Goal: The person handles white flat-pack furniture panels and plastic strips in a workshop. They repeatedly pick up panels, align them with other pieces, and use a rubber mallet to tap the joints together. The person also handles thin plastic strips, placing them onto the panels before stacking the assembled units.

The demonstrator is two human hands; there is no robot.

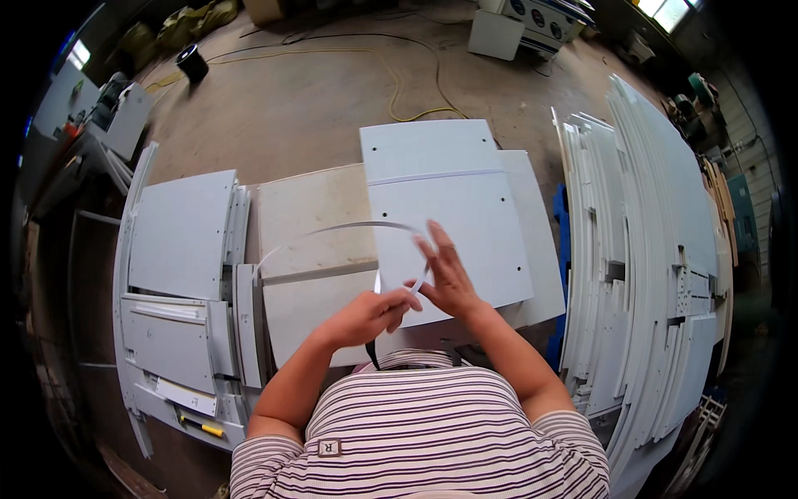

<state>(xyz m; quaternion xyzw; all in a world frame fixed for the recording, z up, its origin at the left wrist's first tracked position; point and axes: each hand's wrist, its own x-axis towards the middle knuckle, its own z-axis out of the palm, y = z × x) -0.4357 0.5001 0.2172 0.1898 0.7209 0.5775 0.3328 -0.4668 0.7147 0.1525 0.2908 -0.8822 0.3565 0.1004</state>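
Observation:
A thin, flexible white strip [345, 224] arches over the boards from the left and curls round to my hands. My left hand [378, 314] is closed, pinching the strip between thumb and fingers. Just to its right and farther off, my right hand [449, 274] has its fingers stretched out and apart. The strip bends past its fingers and thumb, touching or very near them. Beneath both hands lies a white board [449, 220] with several small dark holes. A narrow dark piece [371, 356] hangs below my left hand; its kind is unclear.
Stacked white panels [183, 233] stand at the left, with a yellow-handled tool [202, 427] on them. Tall stacks of white boards [665, 183] fill the right. Beige boards [316, 212] lie beside the holed board. A yellow hose [397, 87] crosses the floor ahead, near a black bin [192, 63].

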